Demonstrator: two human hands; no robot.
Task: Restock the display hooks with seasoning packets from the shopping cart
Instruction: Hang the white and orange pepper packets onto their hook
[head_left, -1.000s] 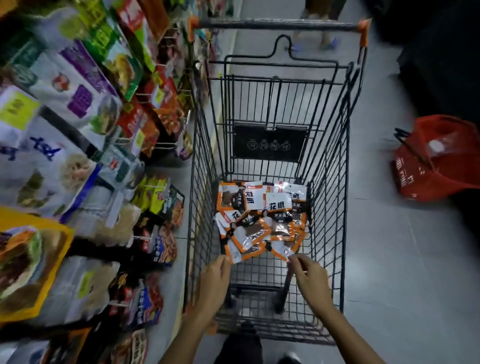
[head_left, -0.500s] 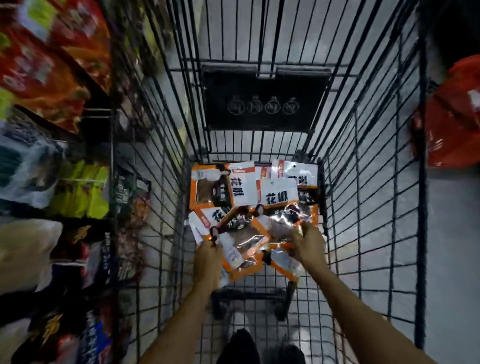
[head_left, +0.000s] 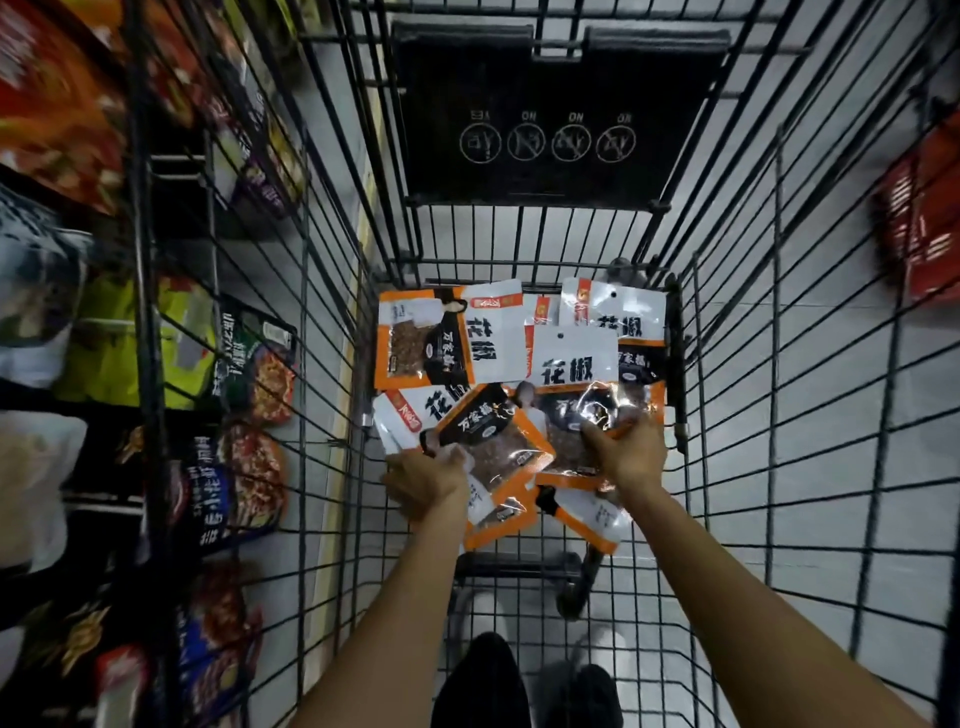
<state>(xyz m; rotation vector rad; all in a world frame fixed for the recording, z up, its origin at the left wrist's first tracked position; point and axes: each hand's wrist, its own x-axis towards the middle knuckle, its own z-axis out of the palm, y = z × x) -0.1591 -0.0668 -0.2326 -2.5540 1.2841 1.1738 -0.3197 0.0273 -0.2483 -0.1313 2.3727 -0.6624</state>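
Head view, the only one we have: where do the seasoning packets (head_left: 569, 358) lie from the hands?

On the floor of the shopping cart (head_left: 779, 364), at its far end, in an overlapping heap. Both hands are down on the heap's near edge, so most of it lies just beyond the fingers, away from the person.

And the grips?

The left hand (head_left: 428, 475) has its fingers curled round the heap's near left corner, beside a tilted packet (head_left: 493, 436). The right hand (head_left: 626, 452) has its fingers bent over a glossy packet on the right side. Both seem to be pinching packets, though only the backs of the hands show.

Long axis?

Most packets run lengthwise away from the person, with the white header and hang hole at the far end. The tilted packet lies diagonally.

Which hand suits the hanging?

The display (head_left: 249, 364) of hung bags is outside the cart's left wall, so I'd judge the left hand nearer. The hooks themselves are too blurred to pick out.

Counts?

Two hands, one cart, and roughly ten packets. They overlap, so I can't be exact. One red basket (head_left: 919, 228) sits beyond the right wall. One black placard (head_left: 556, 119) on the far panel carries four round symbols.
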